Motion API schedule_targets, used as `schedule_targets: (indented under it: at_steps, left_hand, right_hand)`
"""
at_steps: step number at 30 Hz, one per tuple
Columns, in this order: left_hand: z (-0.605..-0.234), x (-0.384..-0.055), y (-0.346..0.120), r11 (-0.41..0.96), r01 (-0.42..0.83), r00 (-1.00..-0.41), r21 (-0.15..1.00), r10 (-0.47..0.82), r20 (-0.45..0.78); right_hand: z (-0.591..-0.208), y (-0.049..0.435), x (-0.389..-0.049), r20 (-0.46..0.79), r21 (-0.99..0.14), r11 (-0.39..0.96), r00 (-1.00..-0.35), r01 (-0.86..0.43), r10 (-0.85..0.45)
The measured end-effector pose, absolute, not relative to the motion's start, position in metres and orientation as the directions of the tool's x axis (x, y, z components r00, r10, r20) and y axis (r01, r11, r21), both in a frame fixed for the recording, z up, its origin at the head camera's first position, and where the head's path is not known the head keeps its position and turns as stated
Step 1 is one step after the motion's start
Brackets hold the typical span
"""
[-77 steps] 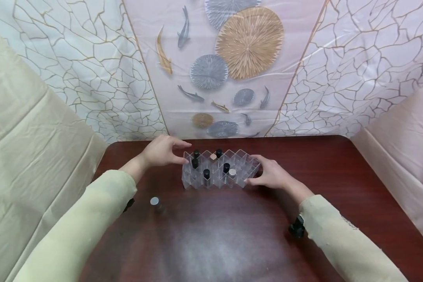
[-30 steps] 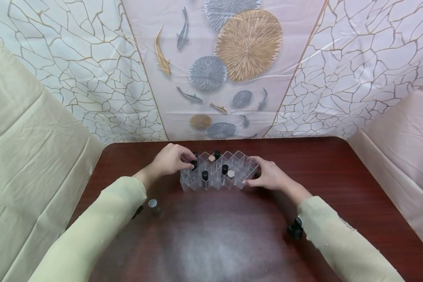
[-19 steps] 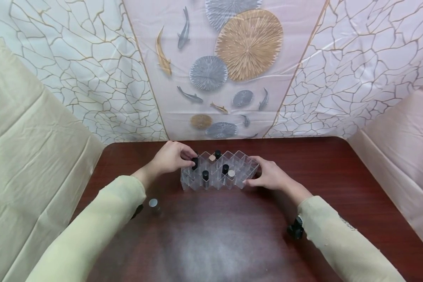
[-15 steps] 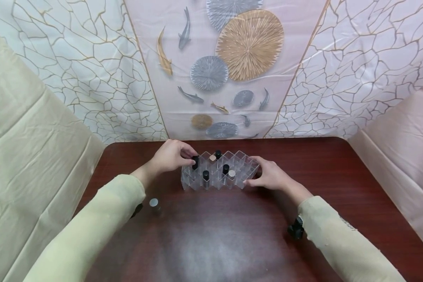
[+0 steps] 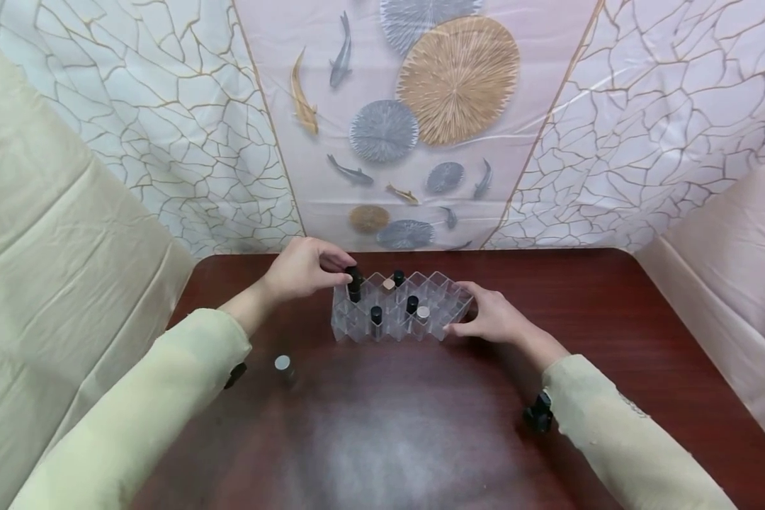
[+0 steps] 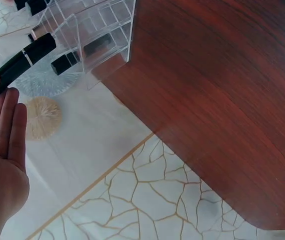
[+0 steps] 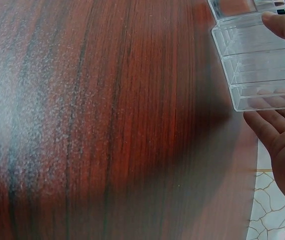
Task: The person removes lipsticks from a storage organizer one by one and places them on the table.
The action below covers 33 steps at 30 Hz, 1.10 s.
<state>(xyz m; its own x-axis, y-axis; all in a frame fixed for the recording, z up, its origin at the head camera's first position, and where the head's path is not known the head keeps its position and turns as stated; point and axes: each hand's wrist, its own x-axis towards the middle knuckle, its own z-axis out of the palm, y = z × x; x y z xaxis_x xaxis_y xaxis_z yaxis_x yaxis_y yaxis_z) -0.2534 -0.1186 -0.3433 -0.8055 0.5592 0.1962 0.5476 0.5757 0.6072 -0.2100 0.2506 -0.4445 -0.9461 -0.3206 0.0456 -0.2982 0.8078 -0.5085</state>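
A clear lipstick organizer with diamond-shaped slots stands near the table's back edge, several capped tubes upright in it. Between thumb and fingertips, my left hand pinches a black lipstick tube, raised at the organizer's left end. In the left wrist view the same black tube, with a thin silver band, tilts outside the slots, its end at my left hand. My right hand grips the organizer's right end; the right wrist view shows thumb and fingers on opposite sides of the clear wall.
A tube with a grey cap stands alone on the dark red table, left of the organizer. Inside the organizer are black caps, a beige cap and a pale cap. Patterned cloth hangs behind the table.
My left hand has come to the black lipstick tube, taken hold of it and drawn it upward. The right hand keeps its grip on the organizer's right end.
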Motion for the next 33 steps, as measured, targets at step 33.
schedule_targets:
  at_steps: [33]
  left_hand:
    - [-0.354,-0.185,-0.157,0.542,0.599,-0.764,0.589,0.606,0.22]
  right_hand:
    - [-0.448,0.25,-0.213,0.058,-0.509,0.809,-0.949,-0.294,-0.309]
